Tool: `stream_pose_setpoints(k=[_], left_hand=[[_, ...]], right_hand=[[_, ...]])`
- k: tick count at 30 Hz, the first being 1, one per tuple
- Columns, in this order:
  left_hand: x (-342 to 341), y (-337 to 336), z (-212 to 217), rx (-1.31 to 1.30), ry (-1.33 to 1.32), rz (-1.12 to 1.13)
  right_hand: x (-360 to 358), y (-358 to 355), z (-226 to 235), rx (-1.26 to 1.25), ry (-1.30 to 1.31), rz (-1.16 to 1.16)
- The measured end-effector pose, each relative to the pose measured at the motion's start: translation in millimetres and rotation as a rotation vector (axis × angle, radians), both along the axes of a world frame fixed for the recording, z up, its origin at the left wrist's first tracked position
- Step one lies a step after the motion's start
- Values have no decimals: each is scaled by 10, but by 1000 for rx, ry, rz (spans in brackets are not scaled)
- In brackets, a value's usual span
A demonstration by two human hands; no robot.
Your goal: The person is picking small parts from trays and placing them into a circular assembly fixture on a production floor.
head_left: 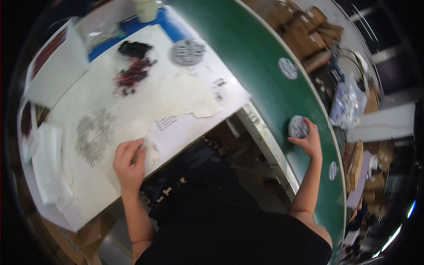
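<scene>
My right hand (312,140) reaches out to the green belt on the right. Its thumb and fingers grip the edge of a round grey disc-shaped part (298,127), whose face is blurred. Over the near part of the white table, my left hand (129,167) is curled, thumb and fingertips close together. A tiny greenish spot shows at the fingertips, too small to name. Beside this hand lies a heap of small shiny metal pieces (93,137). Farther back are a tangle of red and black wires (134,76) and a grey round part with a ridged face (188,52).
More round parts (288,68) ride on the green belt (260,66), one nearer me. A worn cream sheet (181,95) covers much of the table. White boxes (62,66) stand at its left, a pale cup (146,11) at the back. Cardboard (304,35) is piled beyond the belt.
</scene>
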State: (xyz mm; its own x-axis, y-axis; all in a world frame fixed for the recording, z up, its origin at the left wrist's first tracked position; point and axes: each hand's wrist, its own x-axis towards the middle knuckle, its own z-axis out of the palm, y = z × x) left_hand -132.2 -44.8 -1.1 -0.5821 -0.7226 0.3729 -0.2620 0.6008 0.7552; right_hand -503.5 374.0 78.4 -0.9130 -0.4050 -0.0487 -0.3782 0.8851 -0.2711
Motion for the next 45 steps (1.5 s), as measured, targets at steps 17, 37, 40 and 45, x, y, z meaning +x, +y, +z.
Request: stream_pose_setpoints(k=[17,37,40,45], left_hand=[[152,-15,261,82,48,74],[58,-24,122,101,-67,-2],[68,-19,115,122,-57,-1],[65,-38,148,122,-59,-10]], right_hand=[[953,-3613,117,-161,-312,1281],[1265,-4624,-373,-162,-266,802],[1263,-4585,-485,-148,-231,831],[1218,-4324,-533,-228,-173,849]])
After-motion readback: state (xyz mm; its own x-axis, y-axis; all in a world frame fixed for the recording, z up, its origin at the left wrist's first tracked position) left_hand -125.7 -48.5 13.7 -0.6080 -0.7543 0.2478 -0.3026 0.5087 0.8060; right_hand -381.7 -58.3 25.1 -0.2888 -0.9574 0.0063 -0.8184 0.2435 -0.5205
